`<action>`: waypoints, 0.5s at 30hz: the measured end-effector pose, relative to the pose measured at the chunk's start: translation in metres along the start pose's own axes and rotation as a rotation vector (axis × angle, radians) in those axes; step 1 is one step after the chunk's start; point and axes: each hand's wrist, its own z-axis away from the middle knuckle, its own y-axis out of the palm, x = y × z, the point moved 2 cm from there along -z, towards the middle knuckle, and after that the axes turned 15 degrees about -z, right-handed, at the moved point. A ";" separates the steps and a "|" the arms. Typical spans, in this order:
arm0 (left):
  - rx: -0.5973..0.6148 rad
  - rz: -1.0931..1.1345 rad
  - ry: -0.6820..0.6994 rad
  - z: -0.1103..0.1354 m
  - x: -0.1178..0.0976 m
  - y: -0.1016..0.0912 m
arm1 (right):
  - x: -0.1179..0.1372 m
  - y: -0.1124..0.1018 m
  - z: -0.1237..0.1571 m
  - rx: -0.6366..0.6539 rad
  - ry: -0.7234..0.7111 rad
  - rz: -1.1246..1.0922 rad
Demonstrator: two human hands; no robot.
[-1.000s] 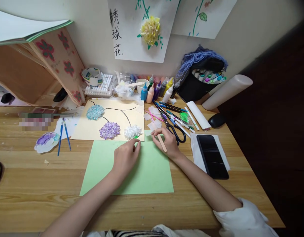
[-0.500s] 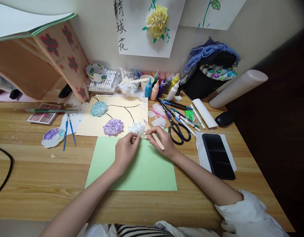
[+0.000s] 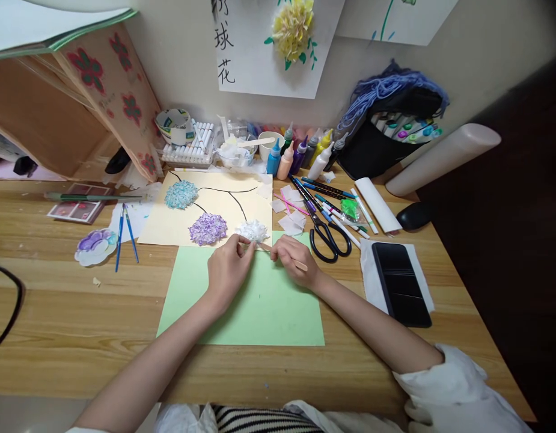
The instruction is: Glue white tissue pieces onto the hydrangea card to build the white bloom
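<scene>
The white flower (image 3: 252, 231) lay at the near right corner of the cream sheet (image 3: 169, 228); whether our left hand (image 3: 229, 264), fingers bent beside it, gripped anything, we couldn't tell. Our right hand (image 3: 296, 261) grasped a wooden stick (image 3: 300, 265), seemingly working the flower's edge; light pressing, we judged, came next.

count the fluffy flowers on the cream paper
3: a blue flower toward the upper left of the cream paper, a purple flower near the lower middle, and a white flower at the lower right, beside the left hand. None looks hidden.
</scene>
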 end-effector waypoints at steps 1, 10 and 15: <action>-0.019 -0.016 -0.005 0.000 0.003 -0.002 | 0.000 0.000 0.000 0.003 0.003 0.000; -0.064 -0.363 0.028 0.003 0.023 -0.004 | 0.001 0.003 -0.009 0.025 0.006 0.009; 0.025 -0.456 0.087 0.006 0.018 -0.001 | 0.012 0.006 -0.035 0.022 0.128 0.005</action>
